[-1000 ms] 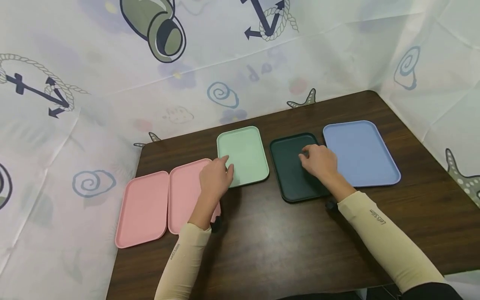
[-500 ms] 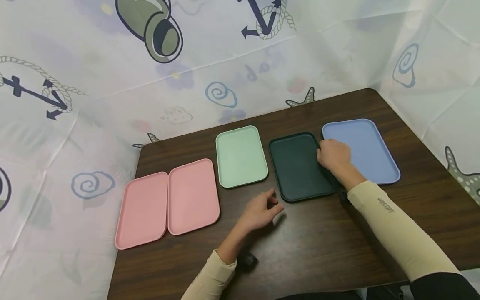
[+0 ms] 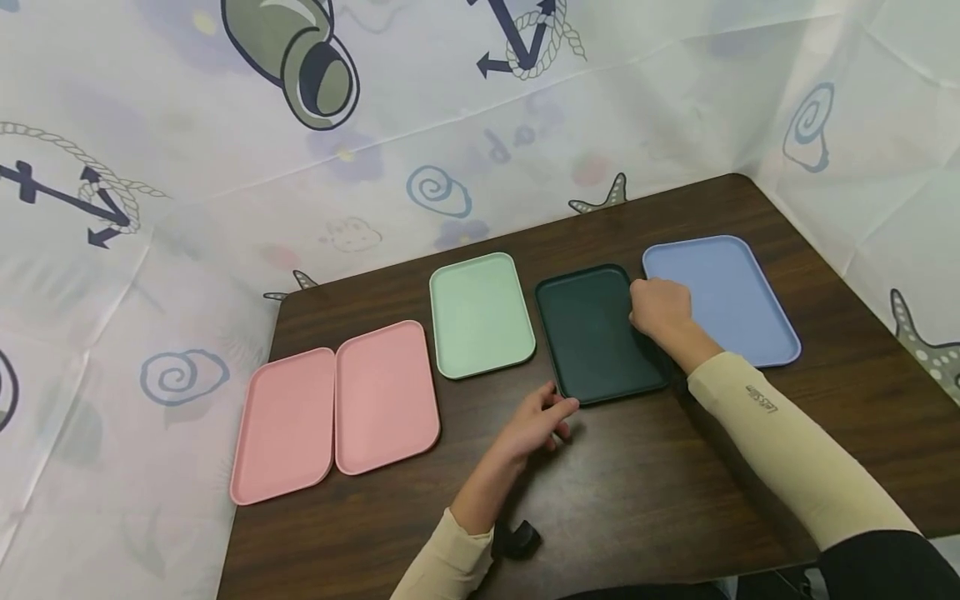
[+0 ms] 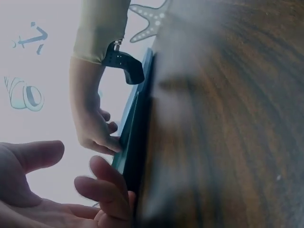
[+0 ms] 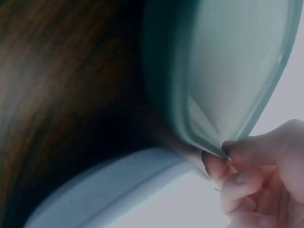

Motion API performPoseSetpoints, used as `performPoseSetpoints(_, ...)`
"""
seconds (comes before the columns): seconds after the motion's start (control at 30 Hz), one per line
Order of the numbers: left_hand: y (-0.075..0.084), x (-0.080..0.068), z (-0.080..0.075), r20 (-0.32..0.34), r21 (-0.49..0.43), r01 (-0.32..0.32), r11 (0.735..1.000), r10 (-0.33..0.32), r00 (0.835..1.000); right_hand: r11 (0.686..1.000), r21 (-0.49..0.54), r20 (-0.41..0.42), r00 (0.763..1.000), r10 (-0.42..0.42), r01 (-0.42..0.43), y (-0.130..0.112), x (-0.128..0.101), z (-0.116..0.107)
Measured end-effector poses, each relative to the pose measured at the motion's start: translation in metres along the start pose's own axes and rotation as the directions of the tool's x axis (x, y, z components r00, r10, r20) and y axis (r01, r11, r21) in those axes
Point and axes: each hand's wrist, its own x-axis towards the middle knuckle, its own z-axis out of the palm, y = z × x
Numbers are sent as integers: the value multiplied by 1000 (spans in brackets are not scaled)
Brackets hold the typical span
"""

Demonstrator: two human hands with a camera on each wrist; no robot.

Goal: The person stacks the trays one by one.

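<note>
The dark green tray (image 3: 600, 342) lies on the table, right of the middle. My right hand (image 3: 663, 315) pinches its right rim; in the right wrist view the thumb (image 5: 254, 151) presses on the rim from above, with fingertips beneath. At the tray's near left corner is my left hand (image 3: 534, 423), its fingers at the edge. The left wrist view shows the left thumb (image 4: 40, 154) apart from the fingers and off the tray. Whether the left fingertips reach under the rim, I cannot tell. Just right of my right hand lies a blue tray (image 3: 738, 300).
A light green tray (image 3: 482, 317) lies left of the dark green one. Farther left, two pink trays (image 3: 386, 398) lie side by side. The brown table (image 3: 637, 492) meets a patterned cloth (image 3: 450, 125) at the back and sides.
My left hand has moved right from the pink tray to the dark green tray's near corner. My right hand has shifted right from above the tray onto its right rim.
</note>
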Motion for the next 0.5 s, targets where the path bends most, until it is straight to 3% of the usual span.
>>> performPoseSetpoints(0.13,-5,1,-2,-48,-45,-35,998,33,998,995,91,35,999,38,-41,1,-3,-3)
performPoseSetpoints(0.27,-6,2,-7,-118,-64,-87,994,79,990,971,224,102,993,66,-87,7,-8,-8)
performPoseSetpoints(0.5,-4,4,-13,-224,3,-177,984,173,959,911,408,154,988,-12,-53,15,-20,-16)
